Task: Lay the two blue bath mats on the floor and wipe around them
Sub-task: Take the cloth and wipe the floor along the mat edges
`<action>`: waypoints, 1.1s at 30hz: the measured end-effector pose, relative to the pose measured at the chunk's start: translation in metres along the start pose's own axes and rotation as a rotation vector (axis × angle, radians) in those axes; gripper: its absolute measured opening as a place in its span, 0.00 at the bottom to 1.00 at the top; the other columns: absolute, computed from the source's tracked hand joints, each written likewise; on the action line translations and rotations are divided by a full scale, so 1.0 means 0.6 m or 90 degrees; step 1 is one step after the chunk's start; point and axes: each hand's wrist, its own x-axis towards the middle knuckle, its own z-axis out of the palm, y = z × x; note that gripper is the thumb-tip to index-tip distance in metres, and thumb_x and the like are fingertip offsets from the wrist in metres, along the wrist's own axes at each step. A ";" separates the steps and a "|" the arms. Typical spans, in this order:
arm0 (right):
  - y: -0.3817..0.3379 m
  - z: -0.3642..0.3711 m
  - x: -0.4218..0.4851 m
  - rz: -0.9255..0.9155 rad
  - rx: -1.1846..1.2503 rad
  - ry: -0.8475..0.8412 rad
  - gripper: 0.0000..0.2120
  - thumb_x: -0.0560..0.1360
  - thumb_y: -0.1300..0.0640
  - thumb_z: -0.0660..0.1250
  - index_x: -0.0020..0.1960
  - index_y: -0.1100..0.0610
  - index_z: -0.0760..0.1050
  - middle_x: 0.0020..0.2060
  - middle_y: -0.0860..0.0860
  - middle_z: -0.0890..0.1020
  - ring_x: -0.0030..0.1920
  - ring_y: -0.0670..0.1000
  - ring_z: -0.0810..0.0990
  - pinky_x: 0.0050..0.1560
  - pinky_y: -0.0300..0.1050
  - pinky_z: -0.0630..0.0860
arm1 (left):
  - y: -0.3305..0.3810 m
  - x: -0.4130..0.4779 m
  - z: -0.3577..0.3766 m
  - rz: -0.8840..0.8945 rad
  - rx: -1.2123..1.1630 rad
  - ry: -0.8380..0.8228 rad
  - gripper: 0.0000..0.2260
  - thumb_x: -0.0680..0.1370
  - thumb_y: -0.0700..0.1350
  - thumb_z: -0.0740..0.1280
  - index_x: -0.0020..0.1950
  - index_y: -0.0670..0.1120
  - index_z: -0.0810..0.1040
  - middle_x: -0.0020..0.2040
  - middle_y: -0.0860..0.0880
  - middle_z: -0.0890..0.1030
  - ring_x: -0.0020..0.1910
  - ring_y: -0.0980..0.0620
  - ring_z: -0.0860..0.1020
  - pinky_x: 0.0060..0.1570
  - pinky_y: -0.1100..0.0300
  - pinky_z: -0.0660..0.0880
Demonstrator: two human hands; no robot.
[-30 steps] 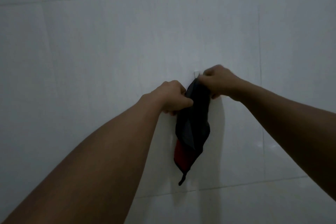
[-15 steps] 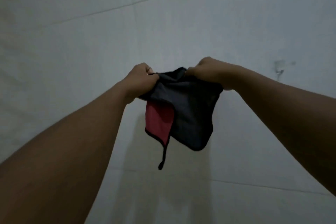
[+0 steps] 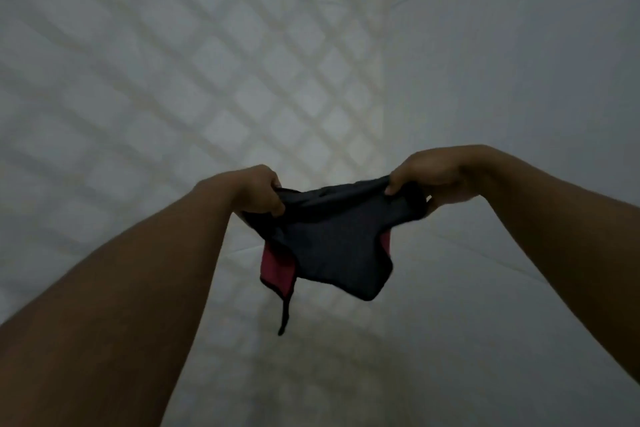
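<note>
Your left hand [image 3: 258, 189] is clenched on the left end of a small dark grey cloth with a red underside and a thin dark hanging loop [image 3: 329, 243], and your right hand [image 3: 429, 172] is pinched onto its right end, thumb under the bunched top edge. Between the 2 hands that edge is pulled fairly taut, and the rest of the cloth droops below, with the red face showing at the lower left and the loop dangling from the lowest corner.

What has just changed: 1 second ago the cloth hung narrow and bunched against the pale wall at a small hook, with both hands close together at its top. Half a second ago it was off the hook and partly opened. Now your hands are clearly further apart and the cloth is spread wider. Your view has also swung away from the plain wall and down to a floor of small pale square tiles with light grout lines [image 3: 284, 87], blurred by the movement, with pale wall tiles [image 3: 519, 45] to the right.

For the task, this reads as the wiping tool fetched and being readied, so you appear to be at or near the wiping part. The 2 blue bath mats are not in view here, so whether they are already laid cannot be told.
</note>
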 end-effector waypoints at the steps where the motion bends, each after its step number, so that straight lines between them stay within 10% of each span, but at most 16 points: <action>1: -0.014 0.021 0.026 -0.035 0.059 -0.013 0.13 0.78 0.56 0.66 0.61 0.59 0.78 0.56 0.56 0.83 0.56 0.57 0.81 0.63 0.60 0.77 | -0.048 -0.004 -0.011 -0.035 -0.010 0.022 0.08 0.77 0.40 0.72 0.56 0.41 0.79 0.54 0.39 0.81 0.48 0.41 0.83 0.47 0.45 0.85; 7: -0.080 0.155 0.164 -0.117 0.421 -0.179 0.09 0.78 0.57 0.66 0.57 0.59 0.79 0.46 0.56 0.85 0.43 0.54 0.84 0.46 0.49 0.84 | -0.262 -0.075 -0.050 -0.218 -0.326 0.132 0.13 0.79 0.48 0.70 0.62 0.44 0.78 0.55 0.43 0.84 0.53 0.43 0.82 0.53 0.48 0.79; 13: -0.145 0.295 0.276 -0.117 0.454 -0.397 0.06 0.78 0.62 0.65 0.52 0.59 0.79 0.52 0.59 0.83 0.50 0.59 0.83 0.45 0.51 0.85 | -0.363 -0.158 -0.027 -0.349 -0.592 0.301 0.15 0.79 0.44 0.67 0.64 0.42 0.79 0.58 0.39 0.84 0.56 0.38 0.84 0.51 0.45 0.82; 18: -0.195 0.393 0.326 -0.111 0.366 -0.460 0.08 0.78 0.67 0.61 0.52 0.61 0.78 0.38 0.59 0.83 0.41 0.58 0.80 0.37 0.47 0.83 | -0.392 -0.240 0.027 -0.552 -0.565 0.424 0.12 0.78 0.42 0.68 0.60 0.40 0.81 0.54 0.38 0.86 0.52 0.38 0.85 0.44 0.47 0.83; 23: -0.218 0.531 0.341 -0.137 0.267 -0.503 0.13 0.81 0.65 0.60 0.63 0.65 0.75 0.52 0.59 0.77 0.49 0.57 0.80 0.43 0.50 0.79 | -0.391 -0.360 0.104 -0.709 -0.515 0.499 0.14 0.81 0.41 0.69 0.63 0.46 0.69 0.53 0.39 0.81 0.47 0.42 0.82 0.37 0.50 0.80; 28: -0.204 0.668 0.263 -0.201 0.165 -0.583 0.08 0.78 0.64 0.64 0.55 0.63 0.80 0.46 0.58 0.81 0.46 0.57 0.81 0.45 0.53 0.79 | -0.346 -0.506 0.172 -0.857 -0.357 0.511 0.11 0.83 0.38 0.61 0.51 0.46 0.84 0.53 0.39 0.84 0.45 0.43 0.81 0.43 0.53 0.77; 33: -0.227 0.744 0.130 -0.305 0.067 -0.715 0.14 0.72 0.57 0.72 0.53 0.65 0.80 0.43 0.58 0.81 0.44 0.56 0.81 0.45 0.49 0.77 | -0.261 -0.665 0.187 -0.952 -0.266 0.427 0.14 0.75 0.55 0.76 0.50 0.45 0.87 0.50 0.44 0.85 0.50 0.45 0.82 0.53 0.49 0.80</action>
